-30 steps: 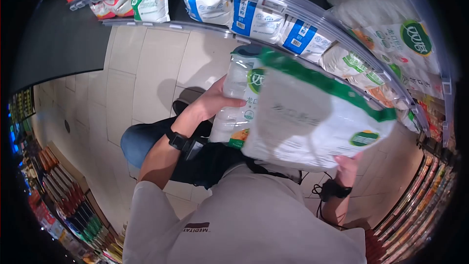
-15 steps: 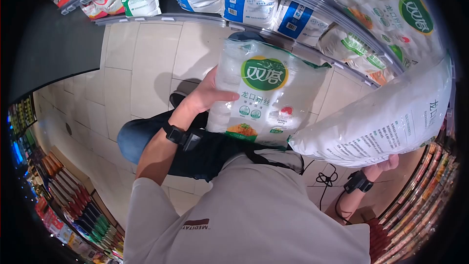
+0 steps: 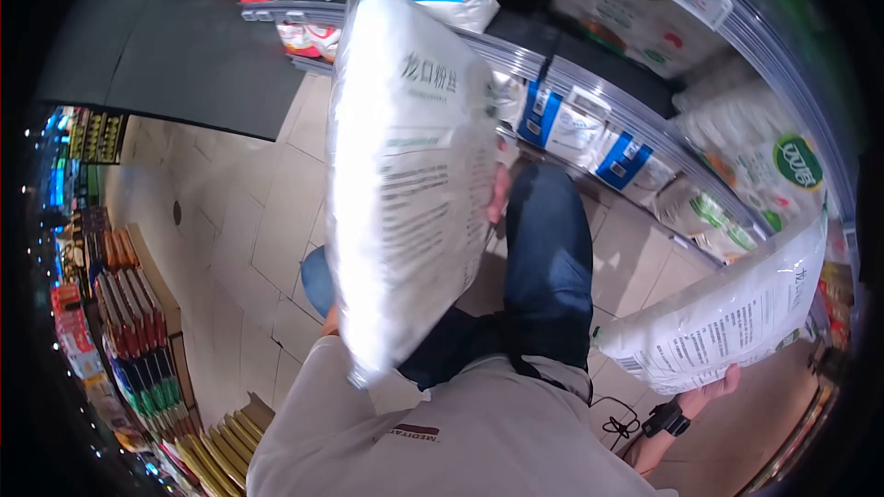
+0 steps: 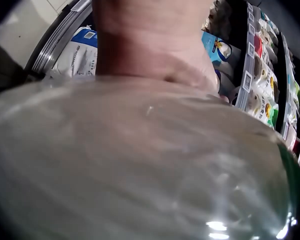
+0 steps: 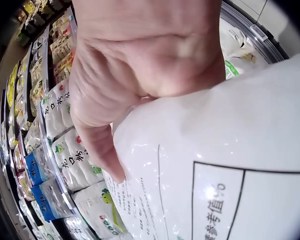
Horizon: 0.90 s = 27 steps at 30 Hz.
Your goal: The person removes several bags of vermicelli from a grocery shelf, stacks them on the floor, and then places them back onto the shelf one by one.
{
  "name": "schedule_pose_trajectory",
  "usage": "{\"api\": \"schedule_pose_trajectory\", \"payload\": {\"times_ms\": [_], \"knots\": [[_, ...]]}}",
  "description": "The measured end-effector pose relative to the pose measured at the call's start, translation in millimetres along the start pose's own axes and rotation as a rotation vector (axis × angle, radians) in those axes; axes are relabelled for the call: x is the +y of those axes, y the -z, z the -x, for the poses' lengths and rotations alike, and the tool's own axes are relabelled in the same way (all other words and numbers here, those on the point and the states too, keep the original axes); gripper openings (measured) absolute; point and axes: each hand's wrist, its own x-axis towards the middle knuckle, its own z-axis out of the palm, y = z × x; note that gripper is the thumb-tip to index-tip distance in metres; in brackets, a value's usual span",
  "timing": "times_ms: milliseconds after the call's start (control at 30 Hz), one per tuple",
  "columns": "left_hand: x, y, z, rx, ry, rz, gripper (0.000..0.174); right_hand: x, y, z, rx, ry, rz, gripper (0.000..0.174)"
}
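A large bag of vermicelli (image 3: 414, 156), pale and printed in dark lettering, stands nearly upright before my body in the head view. My left hand (image 3: 499, 191) grips it, with only some fingers showing at its right edge and the rest hidden behind. In the left wrist view the clear plastic of this bag (image 4: 140, 165) fills the lower part, right below the wrist. A second bag of vermicelli (image 3: 709, 317) is tilted at the right. My right hand (image 3: 709, 394) holds it from below, and its thumb (image 5: 107, 152) lies along the plastic in the right wrist view.
Shelves curve across the front and right, with blue-and-white bags (image 3: 562, 120) low down and more vermicelli bags (image 3: 764, 147) at the right. A dark panel (image 3: 193, 46) is at the upper left. Packaged goods (image 3: 129, 304) line the left side. My bent knee (image 3: 550, 239) rises between the two bags.
The left bag has been lifted and turned from its logo face to its text side. The right bag has swung away from it to the right. The head view has shifted.
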Motion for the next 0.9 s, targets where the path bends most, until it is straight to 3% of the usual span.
{"api": "schedule_pose_trajectory", "payload": {"times_ms": [33, 67, 133, 200, 267, 333, 400, 467, 767, 900], "knots": [[-9, 11, -14, -0.188, 0.050, 0.018, 0.087, 6, -4, -4, 0.000, -0.007, 0.019, 0.082], [-17, -10, -16, -0.093, 0.095, 0.097, 0.092, 10, -9, -6, 0.005, -0.014, 0.043, 0.082], [-41, -38, -14, -0.085, -0.043, 0.243, 0.093, 21, -33, -10, 0.091, 0.029, 0.106, 0.082], [-40, -58, -7, -0.033, -0.042, 0.290, 0.095, 29, -47, -9, 0.138, 0.037, 0.137, 0.082], [-42, -56, -5, -0.048, -0.040, 0.306, 0.093, 36, -48, -12, 0.152, -0.006, 0.137, 0.081], [-44, -46, -6, -0.137, -0.035, 0.287, 0.088, 66, -38, -10, 0.195, 0.274, 0.567, 0.080], [-50, -43, -8, -0.192, -0.019, 0.301, 0.087, 75, -37, -7, 0.185, 0.249, 0.567, 0.078], [-57, -47, -10, -0.203, -0.003, 0.314, 0.086, 64, -77, -15, 0.130, -0.063, 0.128, 0.075], [-71, -43, -12, -0.200, 0.039, 0.298, 0.082, 83, -87, -30, 0.076, -0.164, -0.046, 0.083], [-83, -44, -16, -0.193, 0.072, 0.271, 0.080, 88, -103, -30, -0.011, -0.132, 0.036, 0.077]]}}
